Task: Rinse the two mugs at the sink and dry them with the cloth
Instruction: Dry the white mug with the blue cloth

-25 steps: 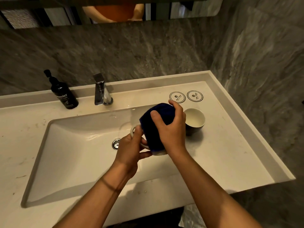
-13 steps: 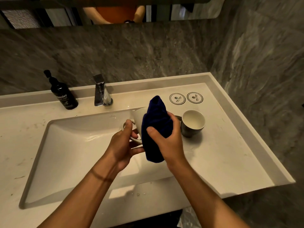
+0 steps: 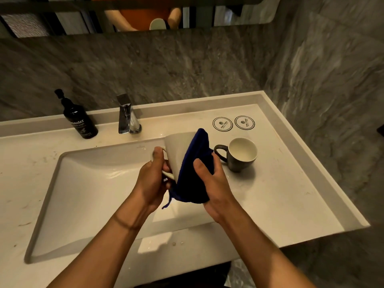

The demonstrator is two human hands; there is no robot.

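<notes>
My left hand (image 3: 152, 179) grips the handle of a white mug (image 3: 178, 152), held tilted above the right end of the sink basin (image 3: 83, 194). My right hand (image 3: 212, 183) holds a dark blue cloth (image 3: 195, 173) wrapped against the mug's right side, thumb on top of the cloth. The cloth hides the mug's mouth and right side. A dark grey mug (image 3: 241, 154) with a white inside stands upright on the counter just right of my hands, handle pointing left.
A chrome tap (image 3: 126, 115) stands behind the basin, a black pump bottle (image 3: 80, 119) to its left. Two round coasters (image 3: 233, 123) lie at the back right of the white counter (image 3: 280, 194). Stone walls rise behind and to the right. Water drops dot the front ledge.
The cloth has slid off the mug's left side toward the right, baring more of the white mug. Both hands shifted slightly left and the mug tilted up.
</notes>
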